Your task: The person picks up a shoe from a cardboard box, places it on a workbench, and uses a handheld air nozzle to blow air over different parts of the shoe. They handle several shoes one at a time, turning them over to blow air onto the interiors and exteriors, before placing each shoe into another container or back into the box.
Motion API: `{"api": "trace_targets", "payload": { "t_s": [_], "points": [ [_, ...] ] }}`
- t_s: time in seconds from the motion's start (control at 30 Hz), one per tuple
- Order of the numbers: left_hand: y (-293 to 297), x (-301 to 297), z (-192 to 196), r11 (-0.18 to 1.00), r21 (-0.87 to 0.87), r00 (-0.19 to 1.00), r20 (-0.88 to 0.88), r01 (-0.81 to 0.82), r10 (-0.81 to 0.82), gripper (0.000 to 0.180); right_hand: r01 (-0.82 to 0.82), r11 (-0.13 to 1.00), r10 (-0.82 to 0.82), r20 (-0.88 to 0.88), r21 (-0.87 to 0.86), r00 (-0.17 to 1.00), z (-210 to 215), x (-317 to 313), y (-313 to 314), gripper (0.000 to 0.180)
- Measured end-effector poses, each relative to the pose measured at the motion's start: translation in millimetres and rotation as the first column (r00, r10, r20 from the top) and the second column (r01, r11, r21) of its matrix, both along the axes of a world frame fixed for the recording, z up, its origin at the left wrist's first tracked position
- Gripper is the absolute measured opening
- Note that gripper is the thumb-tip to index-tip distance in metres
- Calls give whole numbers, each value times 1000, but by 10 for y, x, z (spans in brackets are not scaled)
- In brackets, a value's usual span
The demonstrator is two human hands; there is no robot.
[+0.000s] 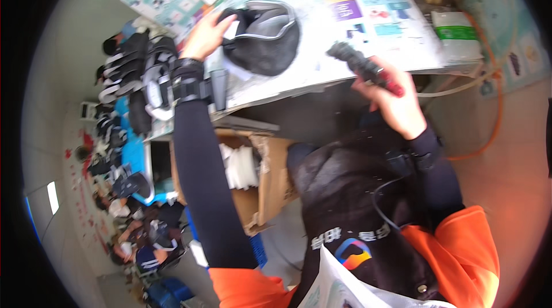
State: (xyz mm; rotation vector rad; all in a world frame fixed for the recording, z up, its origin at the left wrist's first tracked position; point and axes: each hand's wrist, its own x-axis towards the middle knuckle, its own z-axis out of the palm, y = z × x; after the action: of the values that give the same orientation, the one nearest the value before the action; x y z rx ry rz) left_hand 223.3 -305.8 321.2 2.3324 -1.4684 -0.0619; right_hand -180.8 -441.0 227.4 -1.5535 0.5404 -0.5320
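Observation:
A black bowl-shaped fabric piece [267, 49], which looks like a cap, rests on the work table with its pale-edged opening and grey lining showing. My left hand [207, 35] grips its left edge, thumb and fingers closing on dark mesh and a small white tag. Off the table's front edge, my right hand [398, 98] is wrapped round a dark, ridged hand tool [365, 68] with a red end. The tool's far end points up and left toward the black piece, well apart from it. Its exact kind is not clear.
Printed sheets cover the work table [310, 72]. Black and white fabric pieces [129, 66] are piled at its left. Below stands an open cardboard box [273, 176] with white material inside. A white and green packet [457, 35] and an orange hose [499, 112] are at right. People sit far left.

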Motion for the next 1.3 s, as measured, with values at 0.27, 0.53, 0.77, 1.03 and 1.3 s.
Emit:
{"api": "trace_targets", "payload": {
  "t_s": [0.27,0.53,0.77,1.03,1.3],
  "points": [
    [217,61,41,989,1,942,-306,-146,140,44,-51,922,120,158,-383,980,-144,110,27,18],
    [59,-90,48,994,-54,965,-249,-96,80,43,-146,966,167,87,-212,982,-140,48,-37,14],
    [185,-88,192,992,19,977,178,-122,117,39,-267,955,274,34,-129,961,-52,-43,-36,28],
    [403,-550,849,986,-169,943,329,2,54,27,-97,994,92,100,55,991,217,-267,16,20],
    [122,-121,236,998,59,989,144,20,-28,30,-154,954,190,120,-256,974,40,-31,194,21]
  ]
}}
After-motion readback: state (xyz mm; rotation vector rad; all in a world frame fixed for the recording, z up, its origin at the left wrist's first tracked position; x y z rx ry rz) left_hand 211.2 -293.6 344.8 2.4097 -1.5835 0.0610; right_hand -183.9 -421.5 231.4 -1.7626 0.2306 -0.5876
